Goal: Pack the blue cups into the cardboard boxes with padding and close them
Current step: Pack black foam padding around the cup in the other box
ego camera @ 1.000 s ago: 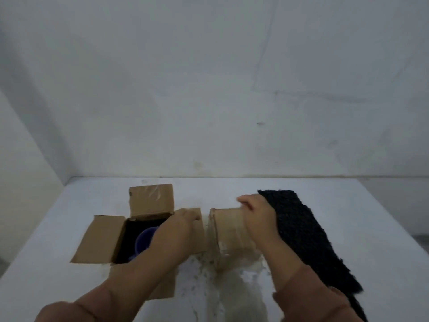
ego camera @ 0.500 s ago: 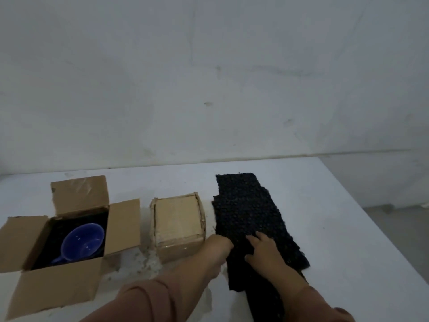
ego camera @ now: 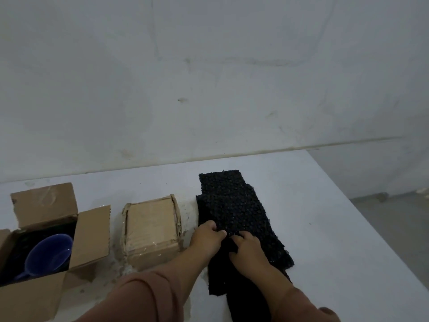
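A blue cup [ego camera: 50, 254] lies on dark lining inside an open cardboard box [ego camera: 89, 235] at the left, its flaps spread out. Beside it stands a second cardboard box [ego camera: 152, 228], shut and taped over. Black bubble padding [ego camera: 234, 205] is stacked in sheets on the table right of the shut box. My left hand [ego camera: 206, 238] pinches the padding's left edge with curled fingers. My right hand [ego camera: 249, 249] sits just to its right on top of the padding, fingers curled into the sheet.
The white table [ego camera: 325, 228] meets a pale wall at the back, and its right edge drops to a grey floor [ego camera: 394, 217]. White crumbs are scattered around the shut box's base.
Both hands left the two boxes and moved right onto the black padding. In the last half second the fingers closed on the sheet. The view swung to the right.
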Available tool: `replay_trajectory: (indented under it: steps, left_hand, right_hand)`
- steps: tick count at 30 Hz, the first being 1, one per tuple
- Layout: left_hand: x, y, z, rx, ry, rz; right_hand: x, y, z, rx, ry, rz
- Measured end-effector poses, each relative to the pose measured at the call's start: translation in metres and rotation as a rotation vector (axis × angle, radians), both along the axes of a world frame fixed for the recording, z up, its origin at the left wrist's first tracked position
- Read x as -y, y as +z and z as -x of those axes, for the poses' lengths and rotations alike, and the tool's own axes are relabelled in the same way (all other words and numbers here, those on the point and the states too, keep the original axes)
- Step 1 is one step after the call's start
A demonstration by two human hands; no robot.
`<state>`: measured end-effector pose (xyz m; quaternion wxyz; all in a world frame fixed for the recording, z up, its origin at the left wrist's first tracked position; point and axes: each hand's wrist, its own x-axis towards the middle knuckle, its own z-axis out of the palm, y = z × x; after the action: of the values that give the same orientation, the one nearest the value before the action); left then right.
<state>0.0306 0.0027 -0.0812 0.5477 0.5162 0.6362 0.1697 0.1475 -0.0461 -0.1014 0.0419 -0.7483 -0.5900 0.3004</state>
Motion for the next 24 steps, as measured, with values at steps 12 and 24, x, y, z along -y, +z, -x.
replay_trajectory:
  steps: [12, 24]
  left_hand:
    - [-0.019, 0.099, 0.058, 0.702, 0.244, -0.073]
    - [-0.020, 0.116, 0.197, 0.199, 0.267, -0.391]
  right_hand:
    - [-0.025, 0.059, -0.019, -1.133, -0.792, -0.198]
    - [-0.058, 0.141, 0.070, -0.686, -0.128, -0.443]
